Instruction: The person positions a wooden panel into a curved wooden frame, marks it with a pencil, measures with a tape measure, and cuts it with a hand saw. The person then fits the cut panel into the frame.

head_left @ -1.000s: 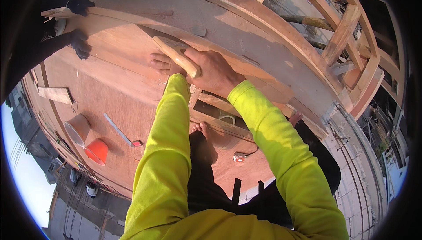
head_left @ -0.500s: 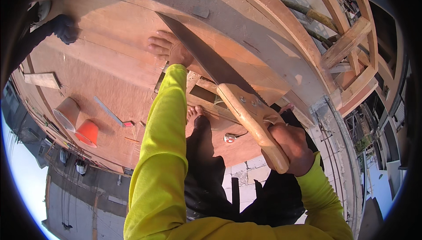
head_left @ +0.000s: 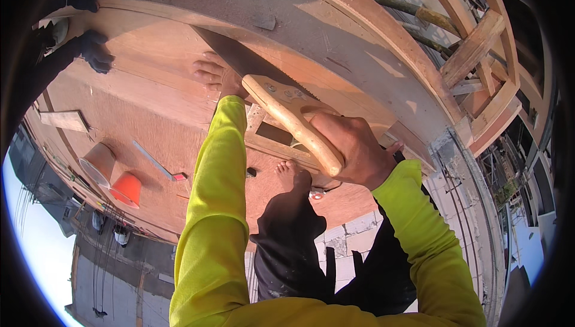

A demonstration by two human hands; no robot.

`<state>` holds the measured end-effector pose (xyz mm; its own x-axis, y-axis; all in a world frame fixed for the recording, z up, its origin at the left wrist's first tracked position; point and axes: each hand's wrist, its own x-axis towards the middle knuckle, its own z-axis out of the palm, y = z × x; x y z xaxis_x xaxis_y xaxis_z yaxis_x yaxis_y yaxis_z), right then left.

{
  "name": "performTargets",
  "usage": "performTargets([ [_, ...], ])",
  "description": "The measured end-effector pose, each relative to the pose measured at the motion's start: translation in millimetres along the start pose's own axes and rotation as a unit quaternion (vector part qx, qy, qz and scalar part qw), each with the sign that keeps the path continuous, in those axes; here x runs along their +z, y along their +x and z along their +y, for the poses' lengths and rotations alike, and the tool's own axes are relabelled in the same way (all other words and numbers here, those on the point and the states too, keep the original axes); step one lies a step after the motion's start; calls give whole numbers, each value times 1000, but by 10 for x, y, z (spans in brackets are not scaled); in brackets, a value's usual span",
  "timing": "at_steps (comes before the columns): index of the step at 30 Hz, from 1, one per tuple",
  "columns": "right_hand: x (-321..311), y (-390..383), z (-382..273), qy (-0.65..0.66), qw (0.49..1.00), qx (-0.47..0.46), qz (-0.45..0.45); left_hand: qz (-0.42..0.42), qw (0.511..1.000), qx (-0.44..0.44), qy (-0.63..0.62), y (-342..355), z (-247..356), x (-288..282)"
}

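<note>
A handsaw (head_left: 254,60) with a dark toothed blade and a pale wooden handle is held in my right hand (head_left: 354,147), its fingers wrapped round the grip. The blade slants toward the far left over a plywood sheet (head_left: 159,54). I cannot make out whether the teeth are in the wood. Fingers spread and flat, my left hand (head_left: 217,75) presses on the plywood just left of the blade and holds nothing. Part of that hand is close beside the saw handle.
At the far left are another person's dark-gloved hands (head_left: 93,51) by the sheet. An orange bucket (head_left: 126,189), a brown bucket (head_left: 97,162) and a metal square (head_left: 157,159) lie on the left. Wooden framing (head_left: 473,48) stands right; my bare foot (head_left: 292,176) is below the sheet.
My right hand has pushed the saw forward and to the left, bringing its handle near my left hand. The left hand stays flat on the sheet. The view has shifted slightly.
</note>
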<state>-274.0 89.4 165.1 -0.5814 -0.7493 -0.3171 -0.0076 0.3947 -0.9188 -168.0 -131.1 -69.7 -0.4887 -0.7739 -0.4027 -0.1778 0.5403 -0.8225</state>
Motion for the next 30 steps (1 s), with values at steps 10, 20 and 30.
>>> performTargets([
  [10, -398, -991, -408, -65, 997, 46, -6, 169, 782, 113, -589, 248, 103, 419],
  [20, -124, -487, -311, -39, 999, 36, 8, -137, 812, 18, -567, 74, -49, -25],
  [30, 179, 131, 26, -12, 999, 35, 20, 91, 971, -51, -215, 6, -52, -32],
])
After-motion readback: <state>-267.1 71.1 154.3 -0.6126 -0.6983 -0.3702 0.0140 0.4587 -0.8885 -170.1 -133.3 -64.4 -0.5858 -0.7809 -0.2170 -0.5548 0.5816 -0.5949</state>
